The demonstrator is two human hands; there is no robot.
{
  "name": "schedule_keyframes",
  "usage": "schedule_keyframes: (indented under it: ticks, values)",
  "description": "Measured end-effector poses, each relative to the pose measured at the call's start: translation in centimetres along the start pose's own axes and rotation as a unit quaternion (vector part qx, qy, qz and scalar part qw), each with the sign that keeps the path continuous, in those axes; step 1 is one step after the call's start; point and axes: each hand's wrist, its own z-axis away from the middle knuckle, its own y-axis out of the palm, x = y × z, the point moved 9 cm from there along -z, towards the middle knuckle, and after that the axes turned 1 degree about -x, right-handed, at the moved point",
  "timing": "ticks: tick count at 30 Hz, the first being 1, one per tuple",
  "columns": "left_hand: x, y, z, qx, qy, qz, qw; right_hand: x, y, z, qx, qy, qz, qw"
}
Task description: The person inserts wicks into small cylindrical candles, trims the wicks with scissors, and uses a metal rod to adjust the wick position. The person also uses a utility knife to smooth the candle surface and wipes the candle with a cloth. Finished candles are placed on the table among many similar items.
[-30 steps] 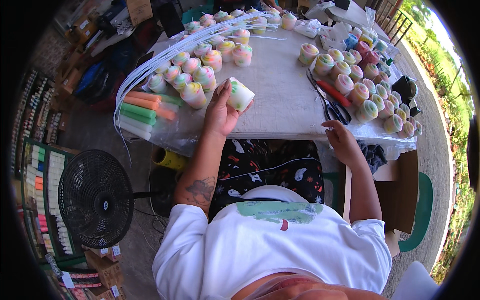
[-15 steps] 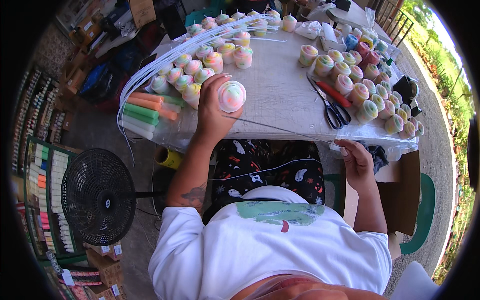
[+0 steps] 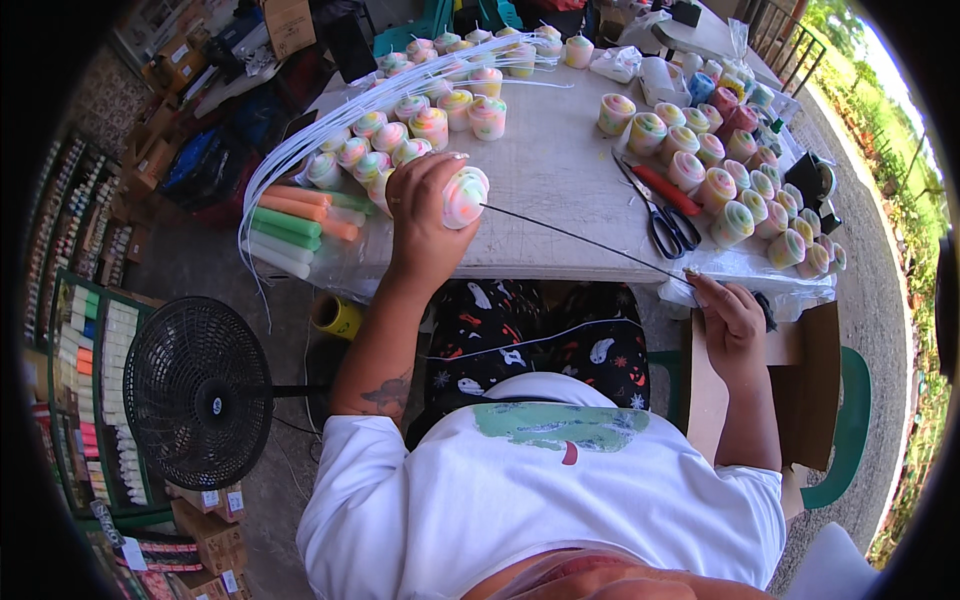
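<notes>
My left hand (image 3: 428, 205) is wrapped round a pastel swirl-topped candle (image 3: 465, 197), tilted so its top faces right. Between the fingers of my right hand (image 3: 728, 315) is the near end of a long thin dark rod (image 3: 585, 239). The rod slants up to the left, and its far tip meets the top of the candle; whether it has gone in I cannot tell. Just beyond my left hand stand several similar candles (image 3: 430, 127) in rows. A bundle of long white wicks (image 3: 330, 125) arches over them.
On the table (image 3: 560, 170), scissors (image 3: 668, 225) and a red-handled tool (image 3: 668, 189) lie right of centre, beside more swirled candles (image 3: 733, 223). Orange, green and white taper candles (image 3: 288, 228) lie at left. A black fan (image 3: 200, 393) and an open cardboard box (image 3: 800, 390) flank me.
The candle has tilted over to the right in my left hand. My right hand has shifted slightly right, and the rod tip now meets the candle's top instead of its lower edge.
</notes>
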Motion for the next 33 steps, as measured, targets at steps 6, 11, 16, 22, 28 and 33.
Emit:
schedule_keyframes:
  ticks: [6, 11, 16, 22, 28, 33]
  values:
    - [-0.6, 0.2, 0.0, 0.022, 0.024, -0.048, 0.998, 1.3, -0.5, -0.3, 0.009, -0.030, 0.068, 0.997]
    - [-8.0, 4.7, 0.8, 0.135, 0.093, -0.015, 0.986, 5.1, 3.4, -2.2, 0.061, -0.090, 0.064, 0.992]
    - [-4.3, 3.0, -0.8, 0.121, 0.076, -0.037, 0.989, 2.5, 2.2, -2.5, 0.062, -0.055, 0.024, 0.996]
    - [-2.6, 0.9, -1.0, 0.075, 0.009, -0.066, 0.995, 1.7, 0.1, -3.5, 0.012, 0.006, -0.052, 0.999]
    - [-6.4, 2.1, 0.1, 0.072, 0.035, -0.016, 0.997, 2.5, 2.2, -3.5, 0.012, -0.001, -0.074, 0.997]
    - [-9.6, 3.6, 0.9, 0.114, 0.046, 0.049, 0.991, 5.2, 4.8, -3.5, 0.000, -0.068, -0.062, 0.996]
